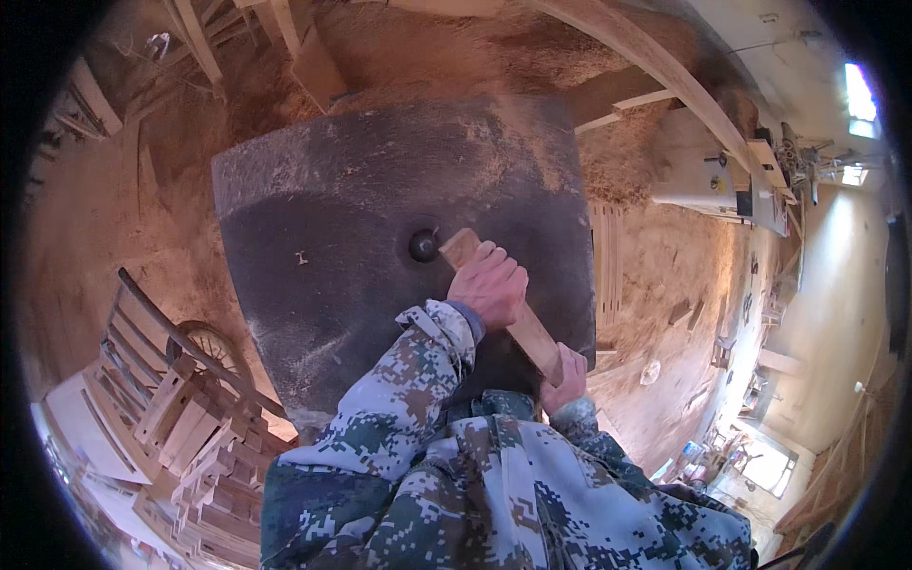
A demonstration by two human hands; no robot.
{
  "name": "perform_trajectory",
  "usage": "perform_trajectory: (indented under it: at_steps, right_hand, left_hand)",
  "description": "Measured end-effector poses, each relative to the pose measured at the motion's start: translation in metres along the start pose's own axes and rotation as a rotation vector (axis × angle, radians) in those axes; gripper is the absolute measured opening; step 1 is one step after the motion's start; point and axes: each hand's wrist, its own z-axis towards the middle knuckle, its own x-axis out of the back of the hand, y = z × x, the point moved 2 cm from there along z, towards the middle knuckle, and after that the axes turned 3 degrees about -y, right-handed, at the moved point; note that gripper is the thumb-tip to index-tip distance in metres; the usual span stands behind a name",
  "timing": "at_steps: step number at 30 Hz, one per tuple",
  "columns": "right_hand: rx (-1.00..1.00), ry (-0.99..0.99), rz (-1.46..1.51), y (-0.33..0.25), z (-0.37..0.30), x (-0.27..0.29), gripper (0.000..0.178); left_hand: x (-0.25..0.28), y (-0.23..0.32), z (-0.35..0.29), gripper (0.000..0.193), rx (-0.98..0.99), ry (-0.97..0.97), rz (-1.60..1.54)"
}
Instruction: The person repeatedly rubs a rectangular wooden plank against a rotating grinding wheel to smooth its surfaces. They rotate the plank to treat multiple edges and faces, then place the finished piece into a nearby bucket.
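Both of my hands grip one pale wooden bar [535, 342], which lies slantwise over a dark, dusty machine table [332, 266]. My left hand [491, 287] is wrapped over the bar near its far end. Lower down and to the right, my right hand [567, 378] closes round the near end, close to the table's front right edge. Just left of the bar's far end, a round dark spindle [424, 246] stands up from the table. The bar's tip is right beside it; whether they touch I cannot tell. Fingers hide part of the bar.
A small wood scrap [302, 257] lies on the table's left part. At lower left are a cart frame [142, 328] with a wheel [211, 347] and stacked wooden pieces [204, 427]. Sawdust [427, 57] covers the floor. Slats [606, 256] lie at the right, below a curved beam [655, 57].
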Motion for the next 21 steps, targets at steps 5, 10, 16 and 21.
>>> perform_trajectory:
  at_steps: [5, 10, 16, 21]
  right_hand:
    - [0.01, -0.015, 0.041, -0.011, 0.004, 0.0, 0.072]
    - [-0.03, -0.041, 0.018, -0.019, 0.002, -0.003, 0.069]
    - [-0.002, -0.008, 0.004, -0.02, 0.004, -0.007, 0.065]
    - [0.04, 0.006, 0.012, -0.02, 0.009, -0.007, 0.064]
  left_hand:
    - [0.012, -0.006, -0.003, 0.011, -0.023, 0.061, 0.014]
    - [0.014, -0.009, -0.006, 0.01, -0.008, 0.037, -0.033]
    - [0.018, -0.011, -0.009, 0.011, -0.01, 0.015, -0.001]
    - [0.025, -0.011, -0.016, 0.011, 0.004, 0.04, 0.001]
